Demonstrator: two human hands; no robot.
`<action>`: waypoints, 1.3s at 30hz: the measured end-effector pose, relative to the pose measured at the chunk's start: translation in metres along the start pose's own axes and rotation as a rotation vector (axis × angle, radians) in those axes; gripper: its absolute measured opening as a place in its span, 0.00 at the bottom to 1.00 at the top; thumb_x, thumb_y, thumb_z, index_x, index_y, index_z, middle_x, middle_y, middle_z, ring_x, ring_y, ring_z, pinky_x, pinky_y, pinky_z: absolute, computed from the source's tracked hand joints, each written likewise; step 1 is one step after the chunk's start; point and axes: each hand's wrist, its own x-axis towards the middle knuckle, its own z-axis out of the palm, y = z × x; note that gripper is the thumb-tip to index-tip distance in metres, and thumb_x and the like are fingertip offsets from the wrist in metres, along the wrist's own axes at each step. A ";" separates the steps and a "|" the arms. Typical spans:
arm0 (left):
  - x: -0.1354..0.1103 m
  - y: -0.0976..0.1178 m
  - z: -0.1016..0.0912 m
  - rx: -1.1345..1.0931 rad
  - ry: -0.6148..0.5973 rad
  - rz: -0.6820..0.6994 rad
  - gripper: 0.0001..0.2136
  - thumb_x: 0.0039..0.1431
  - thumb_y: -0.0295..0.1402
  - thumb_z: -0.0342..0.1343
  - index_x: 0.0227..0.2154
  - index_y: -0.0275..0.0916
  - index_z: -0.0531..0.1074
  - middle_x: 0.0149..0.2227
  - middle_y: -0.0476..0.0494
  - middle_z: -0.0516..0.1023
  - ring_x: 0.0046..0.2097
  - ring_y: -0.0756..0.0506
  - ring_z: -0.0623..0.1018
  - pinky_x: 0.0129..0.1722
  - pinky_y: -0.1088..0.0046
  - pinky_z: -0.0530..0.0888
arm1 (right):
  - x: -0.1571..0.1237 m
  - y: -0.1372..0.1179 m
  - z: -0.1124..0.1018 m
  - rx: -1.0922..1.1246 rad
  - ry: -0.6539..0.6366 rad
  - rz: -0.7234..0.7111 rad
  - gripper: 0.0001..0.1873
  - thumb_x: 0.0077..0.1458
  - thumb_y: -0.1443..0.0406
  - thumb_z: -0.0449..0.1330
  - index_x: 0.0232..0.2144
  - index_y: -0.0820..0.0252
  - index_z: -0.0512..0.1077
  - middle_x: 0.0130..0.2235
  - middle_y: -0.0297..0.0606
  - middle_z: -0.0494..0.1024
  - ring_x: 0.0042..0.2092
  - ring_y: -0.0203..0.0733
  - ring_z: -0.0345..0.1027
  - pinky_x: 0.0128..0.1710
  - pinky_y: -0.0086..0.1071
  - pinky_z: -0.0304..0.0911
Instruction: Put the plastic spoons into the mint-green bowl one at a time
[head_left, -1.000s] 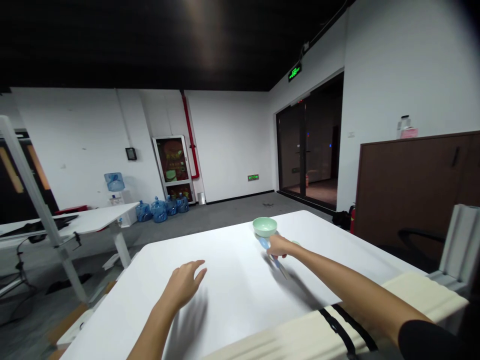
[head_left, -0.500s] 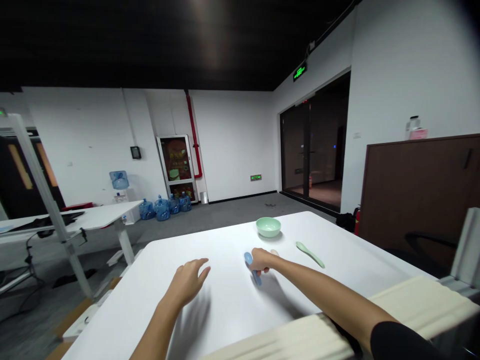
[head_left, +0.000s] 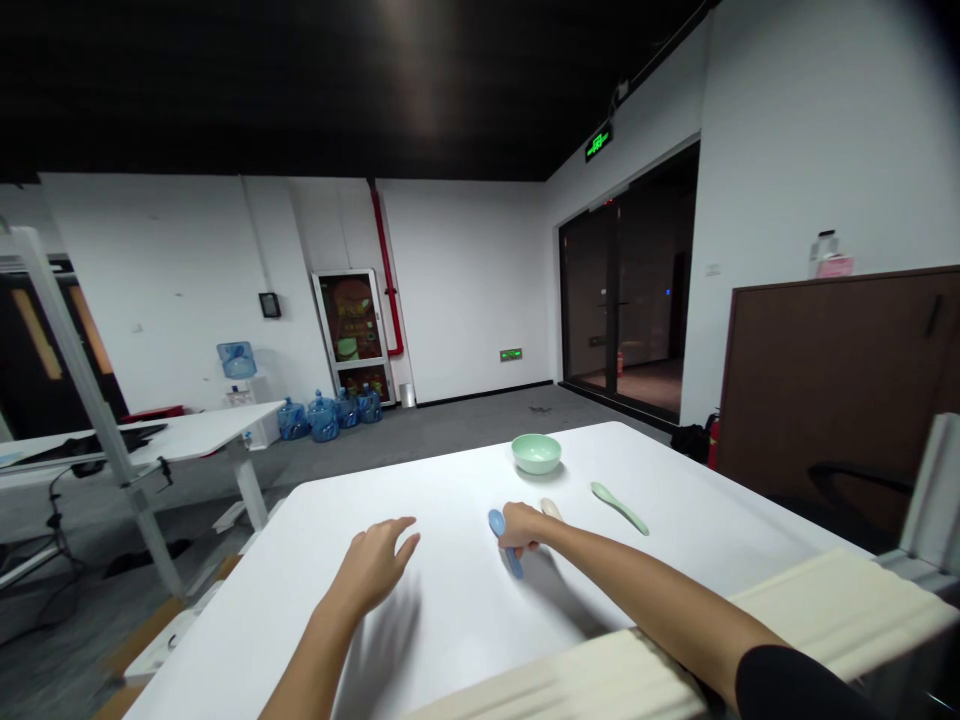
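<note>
The right hand (head_left: 521,527) is holding a blue plastic spoon (head_left: 508,552) on the white tabletop (head_left: 660,490), and its fingers (head_left: 517,545) are curled around the handle. A cream spoon (head_left: 551,508) is lying just beside that hand. A green bowl (head_left: 536,453) and a green spoon (head_left: 619,507) are sitting farther along. The left hand (head_left: 373,556) is hanging open over the tabletop, holding nothing.
</note>
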 end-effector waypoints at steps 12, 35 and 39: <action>0.001 -0.002 0.001 0.019 -0.009 0.001 0.24 0.64 0.46 0.41 0.54 0.41 0.70 0.57 0.41 0.74 0.58 0.39 0.72 0.55 0.61 0.67 | -0.022 0.013 -0.043 -0.051 0.267 -0.046 0.28 0.55 0.45 0.54 0.25 0.65 0.74 0.26 0.44 0.78 0.26 0.41 0.72 0.28 0.30 0.64; 0.004 -0.006 0.005 0.075 0.021 -0.031 0.24 0.64 0.47 0.40 0.55 0.42 0.70 0.57 0.42 0.74 0.58 0.39 0.72 0.54 0.61 0.68 | -0.074 0.148 -0.058 -0.134 0.573 -0.117 0.39 0.59 0.43 0.46 0.65 0.60 0.57 0.64 0.47 0.62 0.62 0.54 0.58 0.58 0.43 0.55; 0.005 -0.008 0.006 0.062 0.027 -0.023 0.25 0.64 0.48 0.40 0.55 0.43 0.70 0.57 0.43 0.74 0.58 0.38 0.72 0.54 0.61 0.69 | -0.078 0.146 -0.057 -0.109 0.564 -0.109 0.39 0.59 0.44 0.47 0.64 0.60 0.58 0.63 0.46 0.64 0.60 0.54 0.60 0.57 0.42 0.56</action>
